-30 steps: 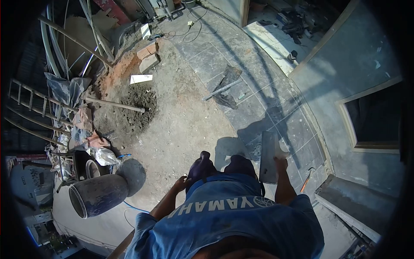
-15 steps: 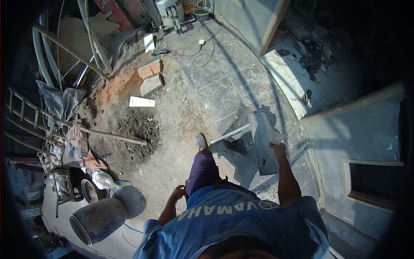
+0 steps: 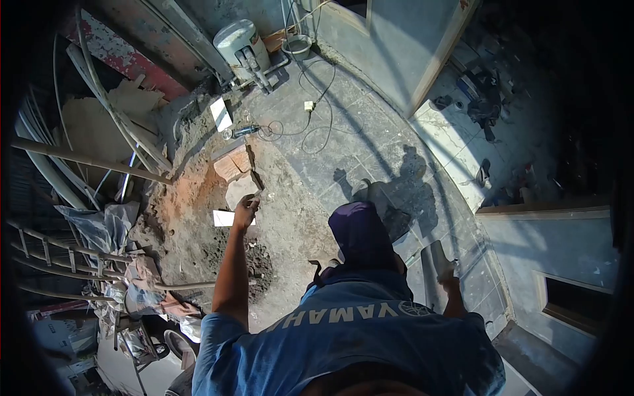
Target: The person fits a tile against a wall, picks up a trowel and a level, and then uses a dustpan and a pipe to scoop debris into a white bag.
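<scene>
Here the right hand (image 3: pixel 451 278) is closed around a flat grey rectangular board (image 3: pixel 436 277) beside the right leg, while the left hand (image 3: pixel 246 210) swings forward, loosely curled, holding nothing, above the sandy ground (image 3: pixel 290 218).

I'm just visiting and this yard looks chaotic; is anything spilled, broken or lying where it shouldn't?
Yes. Loose dark soil and orange dirt spread over the ground beside the paved slabs; a cable trails loosely over the paving, and a ladder lies among crumpled sheeting.

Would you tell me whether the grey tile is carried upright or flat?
Upright: the grey tile hangs on edge from the right hand.
</scene>
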`<action>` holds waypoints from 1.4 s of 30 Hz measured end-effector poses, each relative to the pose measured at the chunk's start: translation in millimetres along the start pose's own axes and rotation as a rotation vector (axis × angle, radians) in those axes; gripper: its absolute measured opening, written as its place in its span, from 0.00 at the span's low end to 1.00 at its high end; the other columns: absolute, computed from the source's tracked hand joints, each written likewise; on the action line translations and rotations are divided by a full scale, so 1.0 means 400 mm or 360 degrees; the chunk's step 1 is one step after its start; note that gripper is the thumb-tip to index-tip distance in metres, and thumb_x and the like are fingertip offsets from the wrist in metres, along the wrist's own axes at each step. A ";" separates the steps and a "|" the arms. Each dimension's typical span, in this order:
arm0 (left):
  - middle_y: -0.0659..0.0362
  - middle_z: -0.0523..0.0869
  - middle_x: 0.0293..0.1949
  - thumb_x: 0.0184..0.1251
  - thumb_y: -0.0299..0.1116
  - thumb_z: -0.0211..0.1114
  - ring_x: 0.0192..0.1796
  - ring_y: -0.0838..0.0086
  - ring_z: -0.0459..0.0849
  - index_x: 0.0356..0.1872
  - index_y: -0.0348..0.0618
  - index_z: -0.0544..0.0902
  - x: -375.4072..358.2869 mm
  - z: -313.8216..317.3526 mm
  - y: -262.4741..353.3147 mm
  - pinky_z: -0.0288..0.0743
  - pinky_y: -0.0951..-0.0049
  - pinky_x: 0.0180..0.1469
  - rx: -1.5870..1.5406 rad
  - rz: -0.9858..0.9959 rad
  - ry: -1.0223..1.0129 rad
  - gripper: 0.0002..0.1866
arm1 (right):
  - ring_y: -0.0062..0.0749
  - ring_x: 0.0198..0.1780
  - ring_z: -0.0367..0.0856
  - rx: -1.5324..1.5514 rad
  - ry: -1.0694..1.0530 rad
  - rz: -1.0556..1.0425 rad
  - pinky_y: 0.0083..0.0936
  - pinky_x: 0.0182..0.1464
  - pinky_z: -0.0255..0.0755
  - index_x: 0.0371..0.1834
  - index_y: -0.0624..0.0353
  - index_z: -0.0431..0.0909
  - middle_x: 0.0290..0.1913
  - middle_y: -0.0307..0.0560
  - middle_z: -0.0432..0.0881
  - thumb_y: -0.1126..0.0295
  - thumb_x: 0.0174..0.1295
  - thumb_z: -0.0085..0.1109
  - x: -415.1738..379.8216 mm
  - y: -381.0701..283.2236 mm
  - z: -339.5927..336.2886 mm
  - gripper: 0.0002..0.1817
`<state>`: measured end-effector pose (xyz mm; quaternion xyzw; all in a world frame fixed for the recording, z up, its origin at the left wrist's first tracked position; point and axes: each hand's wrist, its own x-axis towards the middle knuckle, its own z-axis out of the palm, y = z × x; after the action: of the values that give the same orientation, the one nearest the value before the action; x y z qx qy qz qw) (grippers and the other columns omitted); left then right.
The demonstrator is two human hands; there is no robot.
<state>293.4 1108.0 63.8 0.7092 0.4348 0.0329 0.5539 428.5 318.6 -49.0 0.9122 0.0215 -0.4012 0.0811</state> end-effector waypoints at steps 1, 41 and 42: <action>0.57 0.83 0.34 0.66 0.44 0.64 0.32 0.79 0.76 0.56 0.38 0.74 0.072 0.016 0.081 0.69 0.77 0.31 0.0010 0.0009 -0.0041 0.25 | 0.57 0.51 0.79 -0.0164 -0.0116 -0.0082 0.43 0.53 0.73 0.68 0.55 0.61 0.48 0.66 0.80 0.46 0.46 0.69 0.063 -0.006 0.033 0.47; 0.45 0.80 0.52 0.51 0.44 0.73 0.52 0.55 0.81 0.59 0.34 0.73 3.435 0.106 2.035 0.74 0.63 0.54 0.0450 0.0774 0.0411 0.36 | 0.43 0.33 0.84 0.0849 0.0002 0.1120 0.36 0.35 0.78 0.67 0.49 0.61 0.32 0.49 0.84 0.63 0.53 0.63 0.242 -1.707 -1.494 0.36; 0.47 0.80 0.52 0.51 0.42 0.73 0.48 0.59 0.82 0.61 0.35 0.70 3.538 0.127 2.035 0.76 0.64 0.52 0.0374 0.0794 0.0400 0.37 | 0.42 0.33 0.84 0.0858 -0.0019 0.1142 0.36 0.35 0.78 0.68 0.49 0.61 0.32 0.49 0.84 0.63 0.53 0.63 0.222 -1.735 -1.510 0.36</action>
<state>1669.6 1987.3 91.4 0.8438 0.3131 0.2049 0.3847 856.2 1100.5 196.7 0.8480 -0.4021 -0.3442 -0.0254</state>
